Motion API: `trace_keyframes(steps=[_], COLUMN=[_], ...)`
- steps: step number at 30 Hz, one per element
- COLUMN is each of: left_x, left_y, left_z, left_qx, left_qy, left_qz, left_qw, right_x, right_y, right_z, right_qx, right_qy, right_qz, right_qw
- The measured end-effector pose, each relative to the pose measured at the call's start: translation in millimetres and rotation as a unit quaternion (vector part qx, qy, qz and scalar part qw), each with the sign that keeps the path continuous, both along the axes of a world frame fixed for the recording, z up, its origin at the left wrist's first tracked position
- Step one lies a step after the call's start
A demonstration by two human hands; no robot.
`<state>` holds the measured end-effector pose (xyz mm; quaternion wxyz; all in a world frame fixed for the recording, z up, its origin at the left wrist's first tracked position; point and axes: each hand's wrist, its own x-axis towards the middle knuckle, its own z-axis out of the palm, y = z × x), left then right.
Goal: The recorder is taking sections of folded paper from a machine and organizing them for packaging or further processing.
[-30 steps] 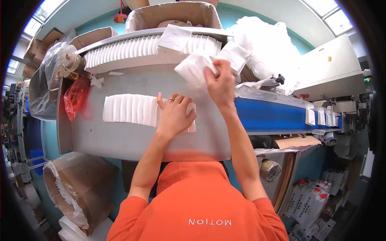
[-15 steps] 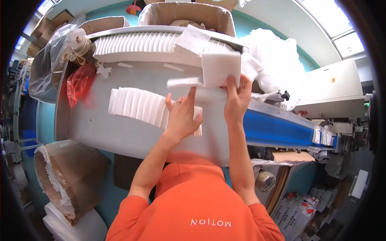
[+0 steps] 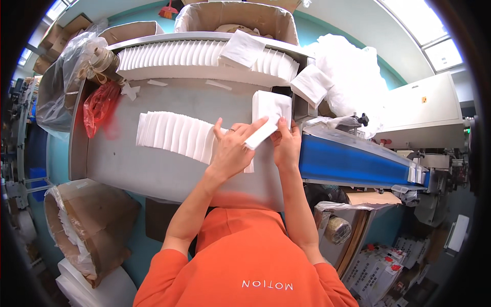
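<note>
My right hand (image 3: pixel 287 144) grips a square stack of white folded paper napkins (image 3: pixel 271 104) by its lower right corner, thumb in front. A slim white folded napkin (image 3: pixel 262 134) slants across the lower edge of that stack. My left hand (image 3: pixel 231 147) pinches the slim piece near its left end, with its index finger along the top. Directly under the left hand, a curved row of white napkins (image 3: pixel 174 134) lies fanned on the grey table (image 3: pixel 123 169). Its right end is partly hidden by that hand.
A longer napkin row (image 3: pixel 174 56) runs along the table's far edge, with loose napkins (image 3: pixel 241 50) on top. A blue conveyor belt (image 3: pixel 353 161) adjoins at right. Red plastic bag (image 3: pixel 97 110) lies at left. A cardboard box (image 3: pixel 235 15) stands behind the table.
My right hand has brought the square stack down toward me. My left hand has shifted slightly, and the slim piece has moved down and right, now slanting against the stack.
</note>
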<state>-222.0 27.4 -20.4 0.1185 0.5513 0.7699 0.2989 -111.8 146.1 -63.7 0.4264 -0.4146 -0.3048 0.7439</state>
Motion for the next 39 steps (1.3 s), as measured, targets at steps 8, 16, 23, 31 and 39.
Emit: trace_keyframes(steps=[8, 16, 23, 31, 39], left_x=[4, -2, -8, -3, -6], left_y=[-2, -1, -4, -8, -9], left_z=[-5, -2, -5, -2, -3], left_qx=[0.052, 0.059, 0.069, 0.054, 0.043], left_qy=[-0.019, -0.020, -0.001, 0.017, 0.035], left_qz=[-0.050, 0.012, 0.018, 0.012, 0.003], left_qw=[0.997, 0.998, 0.997, 0.998, 0.998], right_x=[11, 54, 26, 25, 4], right_y=[-5, 3, 94, 183, 167], right_z=[-18, -53, 62, 39, 53], right_qx=[-0.030, 0.120, 0.586, 0.522, 0.606], right_qy=[-0.003, -0.247, -0.447, -0.610, -0.574], right_qz=[-0.029, -0.070, -0.129, -0.040, -0.096], right_qw=[0.999, 0.959, 0.663, 0.595, 0.542])
